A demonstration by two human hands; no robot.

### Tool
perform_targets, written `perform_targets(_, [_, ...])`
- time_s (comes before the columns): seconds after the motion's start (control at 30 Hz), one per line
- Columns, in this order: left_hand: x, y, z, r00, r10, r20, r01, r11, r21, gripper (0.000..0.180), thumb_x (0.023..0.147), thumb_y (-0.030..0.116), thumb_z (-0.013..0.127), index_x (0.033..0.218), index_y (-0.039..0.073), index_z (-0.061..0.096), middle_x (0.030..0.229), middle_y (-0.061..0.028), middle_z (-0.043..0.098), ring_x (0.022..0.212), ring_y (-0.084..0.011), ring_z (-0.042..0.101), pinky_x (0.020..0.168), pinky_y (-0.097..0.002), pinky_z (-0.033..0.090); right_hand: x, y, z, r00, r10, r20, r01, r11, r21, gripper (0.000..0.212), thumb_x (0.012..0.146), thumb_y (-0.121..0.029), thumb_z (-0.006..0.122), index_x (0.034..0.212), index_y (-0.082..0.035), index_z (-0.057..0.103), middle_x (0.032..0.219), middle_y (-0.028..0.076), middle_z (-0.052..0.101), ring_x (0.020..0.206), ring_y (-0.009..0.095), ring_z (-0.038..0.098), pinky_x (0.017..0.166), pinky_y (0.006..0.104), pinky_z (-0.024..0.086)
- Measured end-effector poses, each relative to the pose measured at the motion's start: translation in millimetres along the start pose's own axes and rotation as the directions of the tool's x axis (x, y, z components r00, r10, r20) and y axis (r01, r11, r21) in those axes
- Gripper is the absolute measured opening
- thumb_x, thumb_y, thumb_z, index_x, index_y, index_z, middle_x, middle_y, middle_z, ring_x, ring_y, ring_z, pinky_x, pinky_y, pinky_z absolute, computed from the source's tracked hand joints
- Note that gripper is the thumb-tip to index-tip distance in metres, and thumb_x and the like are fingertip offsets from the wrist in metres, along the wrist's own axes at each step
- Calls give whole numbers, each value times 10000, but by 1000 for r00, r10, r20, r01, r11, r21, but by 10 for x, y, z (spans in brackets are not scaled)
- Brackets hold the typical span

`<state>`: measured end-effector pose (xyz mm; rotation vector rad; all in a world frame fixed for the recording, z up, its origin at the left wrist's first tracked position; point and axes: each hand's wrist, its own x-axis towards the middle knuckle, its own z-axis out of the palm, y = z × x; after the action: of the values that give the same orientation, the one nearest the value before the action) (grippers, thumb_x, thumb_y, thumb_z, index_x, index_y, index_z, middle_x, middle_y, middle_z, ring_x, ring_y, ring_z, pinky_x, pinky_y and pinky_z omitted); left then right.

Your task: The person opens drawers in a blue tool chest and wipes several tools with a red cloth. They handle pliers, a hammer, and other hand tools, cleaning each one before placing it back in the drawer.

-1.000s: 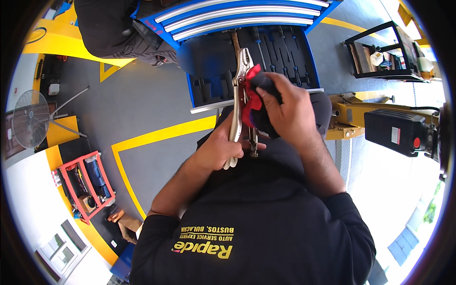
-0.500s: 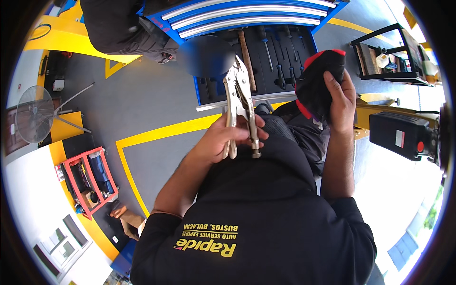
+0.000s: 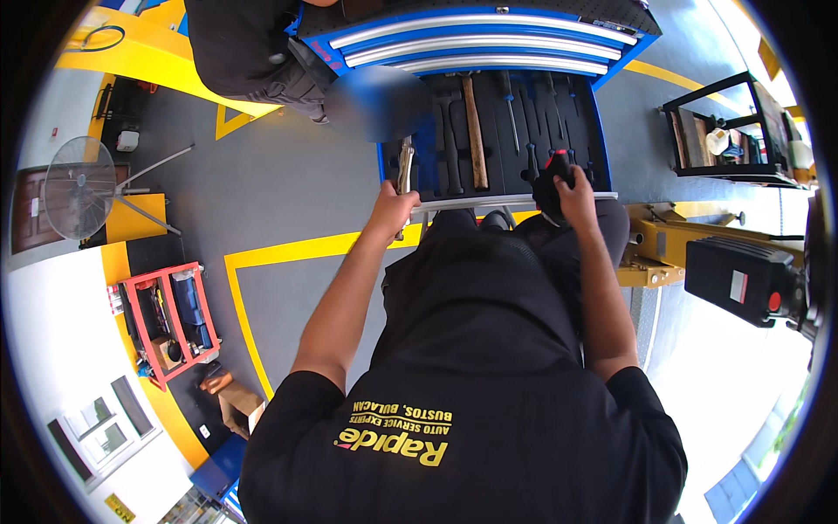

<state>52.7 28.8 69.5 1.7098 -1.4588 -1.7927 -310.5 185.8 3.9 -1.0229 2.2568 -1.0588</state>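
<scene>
Two hands reach forward to an open drawer [image 3: 515,201], one toward each end of its pale front edge. The left hand [image 3: 394,211] is closed around silver pliers [image 3: 405,162], which are seen nearly edge-on; their upper part stands over the drawer's left end, and a bit of the lower end shows below the fist. Whether the pliers touch the lining cannot be told. The right hand [image 3: 576,194] grips a bunched black cloth [image 3: 547,194] with a red patch at its top; the cloth overlaps the front edge near the right end, partly hanging on the near side.

Between the hands, a hammer [image 3: 476,131] with a wooden handle lies lengthwise in the dark lining, well apart from both. Right of it come several screwdrivers [image 3: 511,112], the nearest handles just beyond the cloth. A blurred patch hides the drawer's far left part.

Behind rises the blue chest [image 3: 489,44] with silver-edged closed drawers. Another person [image 3: 240,52] in dark clothes is at its left. Farther left are a fan [image 3: 78,188] on splayed legs and a red rack [image 3: 170,323] of tools. On the right stand a black cart [image 3: 711,144] and a yellow arm [image 3: 668,249] beside a black box [image 3: 733,269].
</scene>
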Motion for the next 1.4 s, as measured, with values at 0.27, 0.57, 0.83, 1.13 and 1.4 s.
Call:
perform_targets(0.27, [1017, -315, 224, 964, -62, 258, 178, 872, -455, 310, 921, 36, 508, 1227, 30, 556, 1017, -116, 651, 1018, -271, 704, 799, -464, 656, -107, 275, 376, 982, -86, 168, 112, 982, -155, 391, 939, -213, 724, 1241, 19, 639, 1232, 236, 680, 1195, 444, 633, 1030, 464, 502])
perform_targets(0.57, [1670, -561, 391, 1000, 23, -17, -25, 984, -174, 552, 898, 244, 801, 1302, -24, 537, 1055, -165, 694, 1022, -307, 735, 793, -446, 654, -24, 440, 429, 981, 115, 156, -117, 993, 4, 397, 946, -227, 714, 1277, -21, 637, 1149, 237, 720, 1114, 423, 688, 951, 438, 524])
perform_targets(0.83, [1298, -151, 529, 948, 276, -158, -51, 624, 780, 698, 790, 279, 879, 1304, -29, 520, 1309, -251, 568, 1199, -432, 643, 962, -492, 596, 20, 590, 461, 982, 118, 148, -116, 993, -17, 404, 941, -243, 715, 1272, -21, 644, 1138, 237, 727, 1099, 411, 699, 939, 429, 531])
perform_targets(1.13, [1025, -281, 490, 938, 308, -162, -49, 577, 816, 439, 840, 266, 803, 1146, -20, 671, 1270, -207, 593, 1208, -382, 630, 948, -503, 592, 1, 557, 446, 983, 128, 135, -126, 992, -25, 402, 931, -250, 718, 1260, -28, 652, 1116, 226, 735, 1075, 411, 708, 925, 438, 537])
perform_targets(1.4, [998, -523, 394, 940, 334, 67, -203, 391, 898, 511, 891, 231, 738, 1317, -38, 649, 1343, -202, 548, 1223, -374, 617, 997, -482, 573, 9, 536, 442, 980, 116, 162, -116, 993, -11, 417, 931, -246, 727, 1267, -13, 647, 1078, 199, 738, 1025, 341, 721, 903, 405, 540])
